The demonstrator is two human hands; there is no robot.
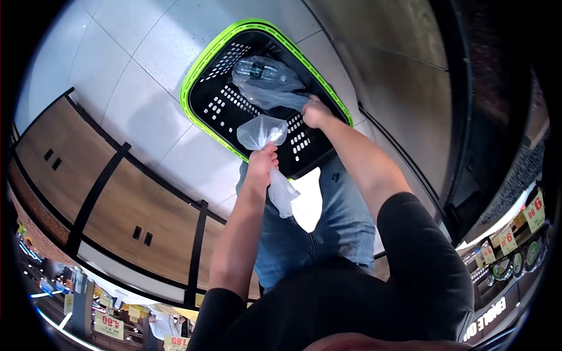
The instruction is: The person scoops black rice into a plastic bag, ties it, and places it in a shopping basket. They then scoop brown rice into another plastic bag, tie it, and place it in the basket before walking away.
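My left hand (pixel 263 164) is closed around the gathered neck of a clear plastic bag (pixel 261 132). The rounded part of this bag bulges out above the fist, and its loose end (pixel 282 193) hangs below, over my jeans. Inside the black shopping basket with a bright green rim (pixel 188 99), my right hand (pixel 316 112) grips the twisted end of a second clear plastic bag (pixel 266 93). That bag lies against the basket's far part and has a clear bottle with a dark label (pixel 257 70) in it. A bright white sheet-like piece (pixel 308 202) lies beside the first bag's loose end.
Pale tiles (pixel 158 52) make up the floor around the basket. Wooden cabinet doors (pixel 134 216) in black frames run along the left. A dark display unit (pixel 410 35) stands on the right, with price signs (pixel 506 240) and round-lidded packs (pixel 518 263) further down.
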